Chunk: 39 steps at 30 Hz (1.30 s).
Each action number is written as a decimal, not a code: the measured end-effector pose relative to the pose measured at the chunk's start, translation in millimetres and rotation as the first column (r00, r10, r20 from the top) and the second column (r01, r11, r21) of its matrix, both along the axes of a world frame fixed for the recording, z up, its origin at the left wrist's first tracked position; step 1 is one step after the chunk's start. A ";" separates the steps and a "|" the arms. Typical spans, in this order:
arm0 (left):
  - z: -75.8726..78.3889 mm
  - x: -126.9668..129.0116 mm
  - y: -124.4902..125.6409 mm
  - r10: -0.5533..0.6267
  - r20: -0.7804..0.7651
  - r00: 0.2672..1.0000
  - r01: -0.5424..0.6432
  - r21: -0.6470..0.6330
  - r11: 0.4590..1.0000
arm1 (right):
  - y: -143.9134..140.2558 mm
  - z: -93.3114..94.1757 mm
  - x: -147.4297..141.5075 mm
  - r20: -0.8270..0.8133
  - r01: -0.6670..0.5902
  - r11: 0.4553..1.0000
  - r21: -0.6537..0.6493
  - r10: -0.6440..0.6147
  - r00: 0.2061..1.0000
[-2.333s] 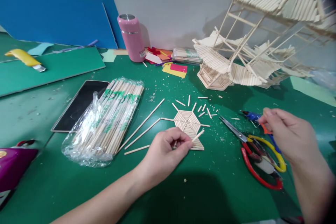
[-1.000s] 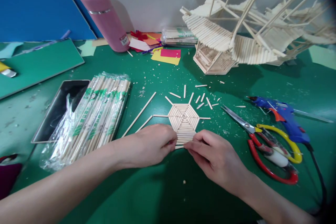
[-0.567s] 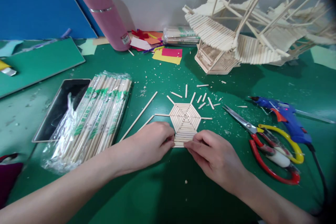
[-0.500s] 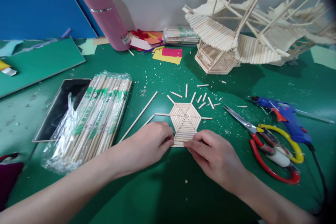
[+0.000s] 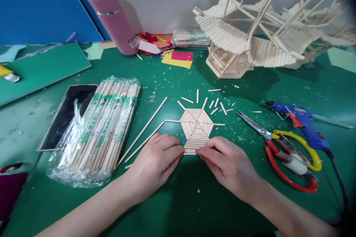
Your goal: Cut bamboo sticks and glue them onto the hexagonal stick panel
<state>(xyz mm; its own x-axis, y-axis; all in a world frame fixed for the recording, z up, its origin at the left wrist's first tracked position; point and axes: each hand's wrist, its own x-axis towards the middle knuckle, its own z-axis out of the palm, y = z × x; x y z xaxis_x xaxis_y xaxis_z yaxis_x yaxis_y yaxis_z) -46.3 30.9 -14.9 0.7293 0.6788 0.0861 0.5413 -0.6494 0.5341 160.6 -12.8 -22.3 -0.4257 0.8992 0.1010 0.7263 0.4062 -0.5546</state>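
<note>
A flat hexagon panel (image 5: pixel 196 126) made of glued wooden sticks lies on the green mat (image 5: pixel 178 200). A short stick (image 5: pixel 190 152) rests along its near edge. My left hand (image 5: pixel 155 163) and my right hand (image 5: pixel 228 164) meet there, fingertips pressing the stick's two ends against the panel. Several short cut sticks (image 5: pixel 214 103) lie scattered just beyond the hexagon. Two long sticks (image 5: pixel 144 130) lie to its left, close to my left hand.
A plastic-wrapped bundle of chopsticks (image 5: pixel 102 126) and a dark phone (image 5: pixel 66 114) lie left. Red-and-yellow scissors (image 5: pixel 286 155) and a blue glue gun (image 5: pixel 300 122) lie right. A large stick model (image 5: pixel 250 40), a pink bottle (image 5: pixel 114 18) and coloured paper (image 5: pixel 178 59) stand behind.
My right hand left the glue gun and came to the hexagon's near edge. Both hands now press the short stick there; my left hand has flattened and slid slightly toward me.
</note>
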 end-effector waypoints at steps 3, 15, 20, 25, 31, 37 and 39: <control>0.5 0.4 -1.5 -0.026 -0.028 0.999 0.027 0.056 0.998 | -0.2 -0.1 0.2 -0.001 0.000 1.000 -0.004 0.000 1.000; -21.2 -0.9 -18.5 -0.022 -0.013 1.000 0.026 0.347 0.938 | -2.4 -4.4 2.1 -0.036 0.000 0.999 0.041 0.002 0.999; -18.0 2.1 -20.9 0.144 0.139 0.980 -0.168 0.183 0.969 | -3.9 -5.5 3.8 -0.044 0.004 0.999 0.035 -0.002 0.999; -15.5 2.1 -23.9 0.244 0.214 0.946 -0.276 0.133 0.952 | -3.5 -5.3 4.1 -0.075 0.017 0.999 0.050 -0.013 0.997; -18.0 9.3 -28.3 0.252 0.188 0.949 -0.293 0.241 0.925 | -2.3 -8.3 2.7 -0.075 0.021 0.998 0.051 -0.017 0.997; -14.6 13.9 -29.1 0.283 0.174 0.943 -0.323 0.275 0.906 | -2.0 -4.0 6.1 -0.218 0.099 0.995 0.003 -0.096 0.971; -9.1 11.7 -26.7 0.318 0.191 0.929 -0.360 0.253 0.898 | -2.8 -1.5 10.1 -0.274 0.192 0.981 -0.023 -0.191 0.943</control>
